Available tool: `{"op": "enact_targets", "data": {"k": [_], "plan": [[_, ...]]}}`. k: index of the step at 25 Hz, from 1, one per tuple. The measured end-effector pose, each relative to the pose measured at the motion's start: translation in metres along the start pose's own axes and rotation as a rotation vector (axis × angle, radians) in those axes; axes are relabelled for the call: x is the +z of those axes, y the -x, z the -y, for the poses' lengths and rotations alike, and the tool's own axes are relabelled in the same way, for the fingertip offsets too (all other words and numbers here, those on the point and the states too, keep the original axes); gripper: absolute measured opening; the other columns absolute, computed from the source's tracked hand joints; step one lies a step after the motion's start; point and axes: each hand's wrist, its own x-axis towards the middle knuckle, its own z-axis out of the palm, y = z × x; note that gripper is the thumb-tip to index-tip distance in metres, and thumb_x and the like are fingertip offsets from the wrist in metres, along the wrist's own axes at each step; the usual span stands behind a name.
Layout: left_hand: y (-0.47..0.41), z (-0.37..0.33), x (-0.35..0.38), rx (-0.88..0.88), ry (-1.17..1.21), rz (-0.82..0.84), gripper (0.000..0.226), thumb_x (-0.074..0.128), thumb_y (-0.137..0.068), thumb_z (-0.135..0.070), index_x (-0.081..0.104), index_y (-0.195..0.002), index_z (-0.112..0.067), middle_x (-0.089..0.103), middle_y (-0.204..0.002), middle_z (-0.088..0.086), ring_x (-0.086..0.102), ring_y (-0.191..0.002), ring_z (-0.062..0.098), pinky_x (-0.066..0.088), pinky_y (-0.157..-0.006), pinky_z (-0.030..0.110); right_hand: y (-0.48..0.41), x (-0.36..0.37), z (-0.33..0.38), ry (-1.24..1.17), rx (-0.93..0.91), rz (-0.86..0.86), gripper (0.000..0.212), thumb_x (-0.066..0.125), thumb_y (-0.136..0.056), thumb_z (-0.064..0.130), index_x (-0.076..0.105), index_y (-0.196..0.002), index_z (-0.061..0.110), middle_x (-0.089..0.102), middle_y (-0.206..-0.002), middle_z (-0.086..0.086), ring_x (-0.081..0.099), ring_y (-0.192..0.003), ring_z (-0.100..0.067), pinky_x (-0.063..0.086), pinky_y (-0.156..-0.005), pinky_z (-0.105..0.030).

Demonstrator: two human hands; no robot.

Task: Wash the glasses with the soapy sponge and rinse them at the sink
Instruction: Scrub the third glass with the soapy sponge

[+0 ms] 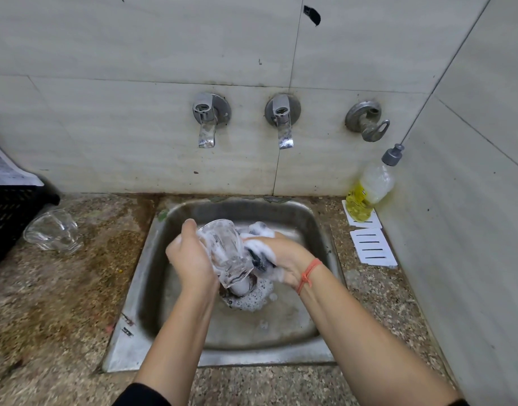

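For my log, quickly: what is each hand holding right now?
Left hand: holds the glass.
Right hand: grips the sponge.

My left hand (190,259) grips a clear glass (225,250), slick with foam; my right hand (287,256) a lathered sponge (259,260); the sink (266,332) is dull scuffed steel, the counter (61,288) rough speckled stone

Both forearms bare, reaching forward, converging. Left hand (193,256) curled round glass (225,249), thumb up. Right hand (284,259) foam-covered, clutching sponge (259,260); wrist bent inward
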Motion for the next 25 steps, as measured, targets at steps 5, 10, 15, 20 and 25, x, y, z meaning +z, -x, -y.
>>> {"op": "enact_targets", "data": {"k": [5,10,15,20,25], "plan": [[0.002,0.006,0.003,-0.063,0.038,-0.034,0.035,0.056,-0.087,-0.021,0.033,-0.061,-0.022,0.033,-0.057,-0.001,0.033,-0.057,0.018,0.029,-0.056,0.031,-0.007,0.008,-0.001,0.026,-0.153,-0.236,0.011,0.053,-0.075,-0.004,0.059,-0.066,-0.006,0.050,-0.064,-0.007,0.049,-0.060,-0.015,0.037,-0.052,-0.026],[0.008,0.009,0.003,-0.350,0.196,0.043,0.043,0.054,-0.092,-0.046,0.065,-0.100,-0.005,0.069,-0.098,0.014,0.067,-0.087,0.030,0.054,-0.083,0.041,0.002,0.008,0.012,-0.390,-0.033,-0.151,0.023,0.052,-0.095,0.013,0.046,-0.075,0.022,0.051,-0.061,0.001,0.052,-0.043,-0.009,0.043,-0.044,-0.018],[0.018,0.008,0.011,-0.517,0.351,0.113,0.051,0.026,-0.102,-0.047,0.061,-0.108,-0.011,0.059,-0.118,0.014,0.060,-0.092,0.025,0.048,-0.068,0.036,0.007,0.019,0.007,-0.573,-0.214,-0.080,0.006,0.045,-0.100,0.023,0.048,-0.095,0.023,0.056,-0.082,0.002,0.060,-0.063,-0.004,0.051,-0.064,-0.023],[0.025,0.011,0.010,-0.498,0.339,0.190,0.042,0.028,-0.106,-0.031,0.053,-0.129,-0.007,0.062,-0.120,0.005,0.066,-0.084,0.012,0.052,-0.070,0.028,0.009,0.021,-0.001,-0.600,-0.272,0.012,0.012,0.046,-0.100,0.017,0.052,-0.091,0.022,0.067,-0.071,0.006,0.066,-0.070,-0.008,0.053,-0.073,-0.028],[0.022,0.010,0.001,-0.454,0.247,0.307,0.071,0.027,-0.105,-0.006,0.073,-0.053,-0.016,0.068,-0.054,-0.004,0.065,-0.047,0.006,0.048,-0.040,0.017,0.009,0.013,-0.008,-0.412,-0.353,0.084,0.043,0.052,-0.089,-0.012,0.051,-0.125,0.010,0.069,-0.099,-0.008,0.067,-0.091,-0.016,0.056,-0.079,-0.026]]}}
